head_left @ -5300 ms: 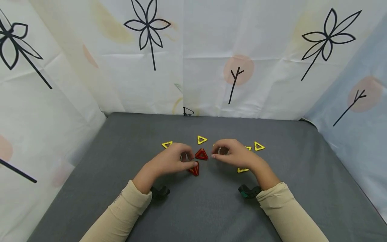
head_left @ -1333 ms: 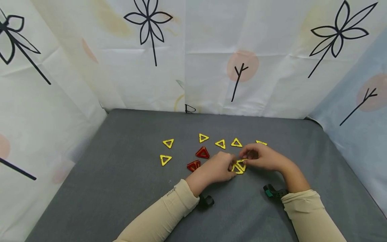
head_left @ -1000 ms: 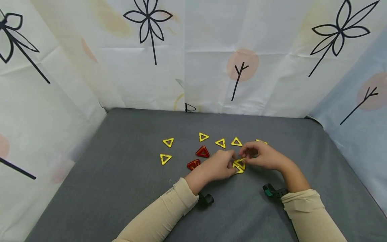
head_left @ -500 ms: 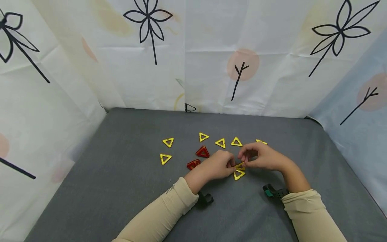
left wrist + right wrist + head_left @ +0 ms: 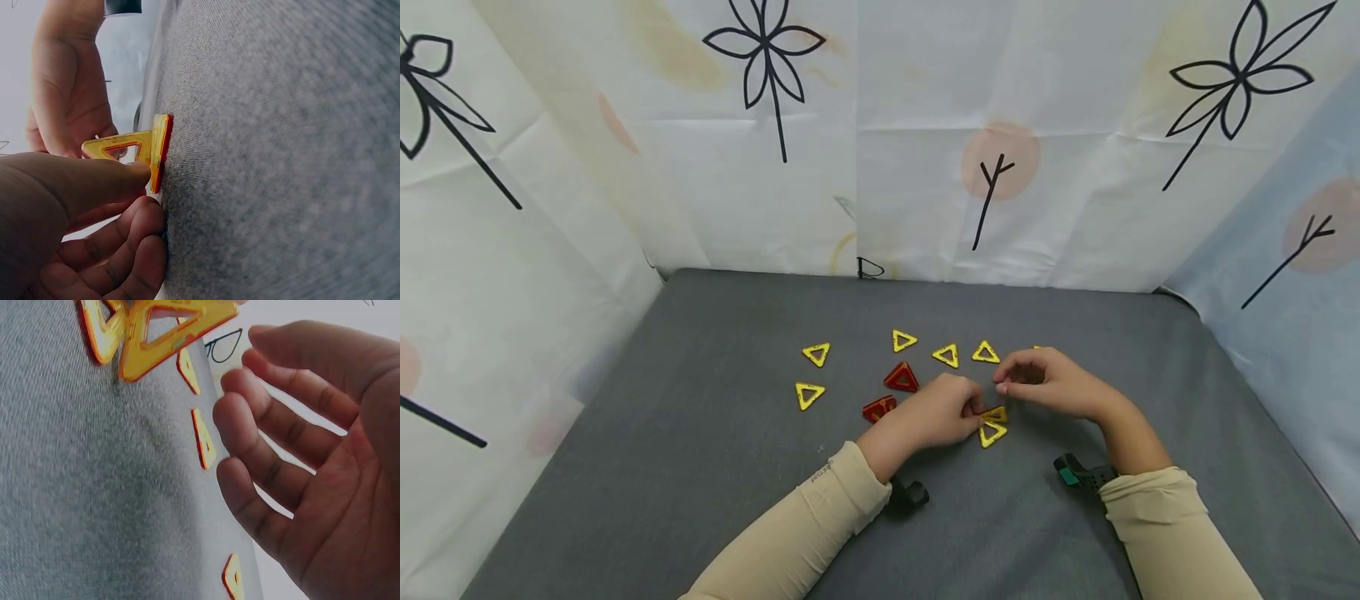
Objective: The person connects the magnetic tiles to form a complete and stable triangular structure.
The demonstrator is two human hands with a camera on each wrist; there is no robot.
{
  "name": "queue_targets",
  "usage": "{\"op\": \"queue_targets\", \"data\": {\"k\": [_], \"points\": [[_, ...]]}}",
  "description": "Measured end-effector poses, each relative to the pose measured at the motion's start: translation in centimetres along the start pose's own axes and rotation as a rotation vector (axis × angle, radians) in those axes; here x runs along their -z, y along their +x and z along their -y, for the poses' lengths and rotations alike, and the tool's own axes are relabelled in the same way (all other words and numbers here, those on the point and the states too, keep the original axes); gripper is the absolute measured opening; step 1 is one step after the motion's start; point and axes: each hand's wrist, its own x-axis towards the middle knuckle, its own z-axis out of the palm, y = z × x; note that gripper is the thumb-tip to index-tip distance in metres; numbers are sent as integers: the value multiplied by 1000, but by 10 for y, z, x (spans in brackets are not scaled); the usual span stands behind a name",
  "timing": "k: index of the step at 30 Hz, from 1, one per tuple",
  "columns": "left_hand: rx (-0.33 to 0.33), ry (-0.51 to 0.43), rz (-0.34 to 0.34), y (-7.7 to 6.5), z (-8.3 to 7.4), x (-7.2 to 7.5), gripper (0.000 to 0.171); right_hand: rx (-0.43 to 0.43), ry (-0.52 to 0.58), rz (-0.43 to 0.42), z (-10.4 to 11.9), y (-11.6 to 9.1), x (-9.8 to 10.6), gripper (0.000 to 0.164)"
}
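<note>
My left hand (image 5: 928, 412) pinches a yellow triangular magnetic tile (image 5: 100, 147) between thumb and fingers. That tile stands up from the cloth, its lower edge along a second yellow tile (image 5: 997, 437) that lies flat. In the right wrist view the raised tile (image 5: 132, 359) and the flat one (image 5: 103, 347) meet at the top. Apart from both, to the right, my right hand (image 5: 1060, 385) hovers with loosely bent fingers and holds nothing. Two red triangular pieces, one farther back (image 5: 892, 382) and one beside my left wrist (image 5: 874, 410), rest on the cloth.
Several flat yellow triangle tiles lie across the grey cloth (image 5: 737, 467): two at the left, one (image 5: 808, 405) nearer, and a row behind my hands, including one (image 5: 977, 357). Another is mostly hidden behind my right hand. A patterned white curtain (image 5: 910, 208) borders the back.
My left hand has moved from the red pieces to the yellow tiles. One yellow tile has tipped up from lying flat. My right hand has let go of it and drawn slightly back.
</note>
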Motion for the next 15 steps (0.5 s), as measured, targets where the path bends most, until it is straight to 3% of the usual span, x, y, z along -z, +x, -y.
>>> {"op": "queue_targets", "data": {"k": [15], "points": [[-12,-7,7,0,1,0,6,-52,-131,-177,-4,-3,2,21]]}}
